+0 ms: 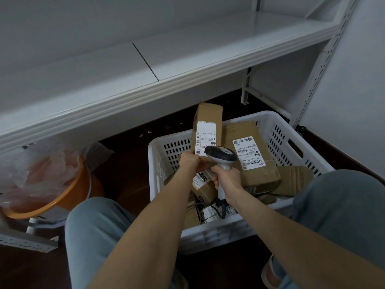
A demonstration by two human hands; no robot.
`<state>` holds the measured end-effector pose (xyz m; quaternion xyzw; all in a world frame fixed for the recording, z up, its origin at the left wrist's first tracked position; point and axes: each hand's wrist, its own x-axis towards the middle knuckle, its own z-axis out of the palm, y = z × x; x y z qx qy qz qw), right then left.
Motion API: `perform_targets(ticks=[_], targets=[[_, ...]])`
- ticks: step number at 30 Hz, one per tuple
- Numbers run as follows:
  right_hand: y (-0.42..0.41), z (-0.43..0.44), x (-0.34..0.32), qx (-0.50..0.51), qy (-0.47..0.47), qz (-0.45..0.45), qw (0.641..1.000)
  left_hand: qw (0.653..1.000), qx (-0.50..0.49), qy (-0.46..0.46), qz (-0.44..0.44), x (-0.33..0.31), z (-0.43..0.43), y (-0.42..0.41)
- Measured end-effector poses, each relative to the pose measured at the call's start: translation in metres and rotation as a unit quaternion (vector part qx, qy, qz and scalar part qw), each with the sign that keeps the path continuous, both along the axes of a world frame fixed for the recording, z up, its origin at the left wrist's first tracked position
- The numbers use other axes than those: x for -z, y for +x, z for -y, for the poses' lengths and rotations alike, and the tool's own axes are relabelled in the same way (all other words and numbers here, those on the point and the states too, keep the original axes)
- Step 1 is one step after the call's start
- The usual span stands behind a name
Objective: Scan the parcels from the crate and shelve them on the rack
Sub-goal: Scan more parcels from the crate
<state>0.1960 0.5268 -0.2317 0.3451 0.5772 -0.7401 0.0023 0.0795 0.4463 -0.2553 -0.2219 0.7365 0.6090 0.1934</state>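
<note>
fingers [186, 157] of the left hand [189, 162] pinch the lower end of a slim parcel [208, 119], upright above the crate [277, 126], long axis vertical, label facing the person; the right hand [226, 180] is clamped round the scanner [221, 156], whose head sits just below the label; the rack shelf [187, 59] lies up and ahead, nearer the left hand
</note>
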Motion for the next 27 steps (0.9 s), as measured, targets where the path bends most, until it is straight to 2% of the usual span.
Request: perform_targets(ticks=[27], targets=[[-0.001,0.007,0.006,-0.001,0.05,0.008,0.999,1.0,0.016,0.003,-0.006,-0.008,0.004,0.007]])
